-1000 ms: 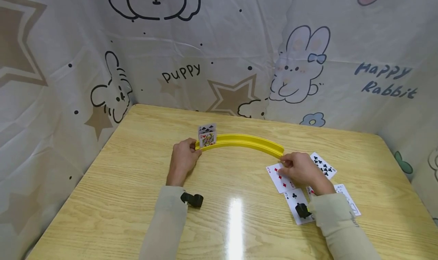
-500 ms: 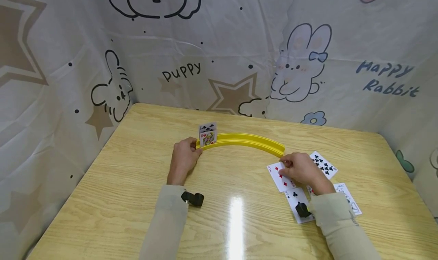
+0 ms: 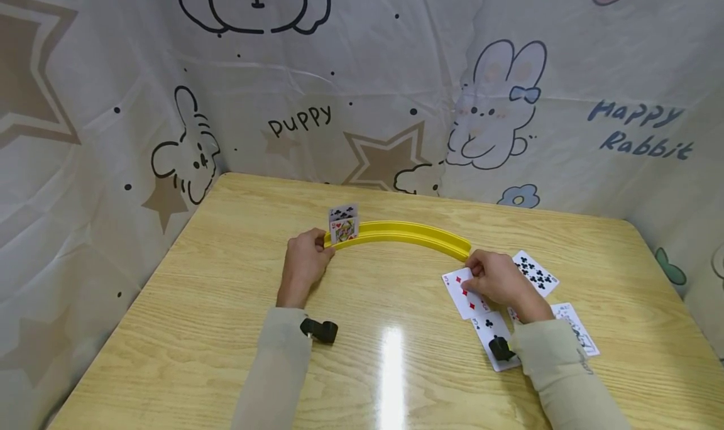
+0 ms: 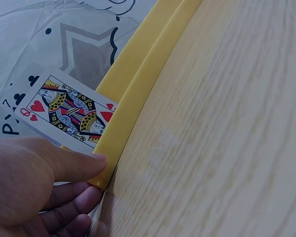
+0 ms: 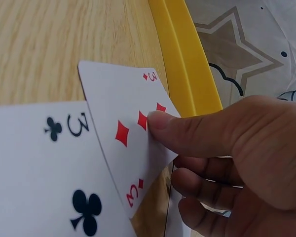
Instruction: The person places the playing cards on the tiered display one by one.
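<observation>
Across the middle of the table (image 3: pixel 351 329), I noted almost no change over the last second: both hands and the yellow rack (image 3: pixel 401 230) kept their places. I judged the work held up at one card. The queen of hearts (image 4: pixel 69 111) stood in the rack's left end, the seven of clubs (image 3: pixel 343 212) behind it. Left hand (image 3: pixel 303 263): narrow, pinching that end. Right hand (image 3: pixel 498 279): narrow, apparently pinching the three of diamonds (image 5: pixel 121 123) near the other end, card outside the rack. Contact there with the rack: couldn't tell. Right wrist view gave me the thumb on the card's face, fingers curled past its edge; only the head view showed both rack ends together and the face of the many-pip club card (image 3: pixel 534 274).
</observation>
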A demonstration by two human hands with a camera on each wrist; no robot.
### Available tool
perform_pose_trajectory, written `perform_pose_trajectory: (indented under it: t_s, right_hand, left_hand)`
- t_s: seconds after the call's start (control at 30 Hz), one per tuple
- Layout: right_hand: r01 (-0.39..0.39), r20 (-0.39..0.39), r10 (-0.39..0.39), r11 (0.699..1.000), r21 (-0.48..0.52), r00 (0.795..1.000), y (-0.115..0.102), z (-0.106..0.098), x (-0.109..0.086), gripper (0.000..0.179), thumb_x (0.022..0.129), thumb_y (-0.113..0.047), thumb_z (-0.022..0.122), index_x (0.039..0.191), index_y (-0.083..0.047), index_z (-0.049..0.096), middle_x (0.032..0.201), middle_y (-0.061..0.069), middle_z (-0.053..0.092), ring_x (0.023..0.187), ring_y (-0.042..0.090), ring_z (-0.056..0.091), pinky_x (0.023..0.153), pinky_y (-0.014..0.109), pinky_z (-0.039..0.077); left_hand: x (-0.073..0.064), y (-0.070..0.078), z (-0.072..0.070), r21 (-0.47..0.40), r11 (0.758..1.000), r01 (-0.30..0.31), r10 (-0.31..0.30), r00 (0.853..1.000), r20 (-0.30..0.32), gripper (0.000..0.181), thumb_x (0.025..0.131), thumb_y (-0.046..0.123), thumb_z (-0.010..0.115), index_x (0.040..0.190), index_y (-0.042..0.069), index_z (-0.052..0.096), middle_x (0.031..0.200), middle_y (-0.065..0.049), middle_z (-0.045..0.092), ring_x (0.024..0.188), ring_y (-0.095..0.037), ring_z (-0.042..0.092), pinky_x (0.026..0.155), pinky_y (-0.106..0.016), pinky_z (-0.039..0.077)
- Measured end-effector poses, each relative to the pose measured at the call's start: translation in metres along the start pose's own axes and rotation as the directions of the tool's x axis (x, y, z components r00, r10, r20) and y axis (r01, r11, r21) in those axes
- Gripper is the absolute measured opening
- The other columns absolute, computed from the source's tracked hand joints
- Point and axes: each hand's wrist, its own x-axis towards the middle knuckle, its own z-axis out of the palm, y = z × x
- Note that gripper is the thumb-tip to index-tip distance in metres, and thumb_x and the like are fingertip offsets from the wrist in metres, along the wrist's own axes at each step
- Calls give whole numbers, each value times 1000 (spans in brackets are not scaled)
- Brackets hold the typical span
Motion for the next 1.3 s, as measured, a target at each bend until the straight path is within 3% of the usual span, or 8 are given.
perform_pose_trajectory:
  t_s: [0.2, 0.43, 0.7, 1.3]
  right_hand:
    - [-3, -19, 3, 1000, 30, 1000, -1, -2, -1, 29, 83, -12, 82, 102, -1, 63, 90, 8, 60, 80, 24, 53, 72, 36, 47]
    - [22, -23, -22, 1000, 9, 999, -1, -6, -2, 32, 86, -11, 80, 112, 4, 67, 89, 7, 60, 80, 24, 53, 72, 37, 45]
    - [42, -28, -42, 999, 29, 999, -4, -10, -3, 21, 89, -10, 77, 106, -2, 68, 89, 6, 60, 82, 24, 53, 74, 37, 46]
    - [128, -136, -112, 985, 115, 984, -20, -19, -5, 10, 92, -1, 69, 102, 0, 67, 92, 8, 64, 85, 27, 56, 76, 40, 49]
  left_hand:
    - [0, 0, -1, -1, 1000, -2, 2, 1000, -7, 36, 89, 10, 77, 121, -1, 68, 102, -14, 70, 91, -22, 65, 78, -37, 54]
    - [0, -1, 1, -18, 1000, -14, 14, 1000, -5, 35, 89, 10, 77, 120, -2, 68, 102, -14, 70, 91, -23, 66, 77, -38, 54]
    - [0, 0, 2, -25, 1000, 0, 0, 1000, -2, 35, 89, 9, 77, 121, -1, 68, 102, -13, 70, 90, -22, 66, 78, -37, 54]
    - [-1, -1, 2, -12, 1000, -5, 4, 1000, -11, 35, 88, 9, 78, 121, -1, 68, 101, -13, 70, 88, -21, 65, 76, -36, 55]
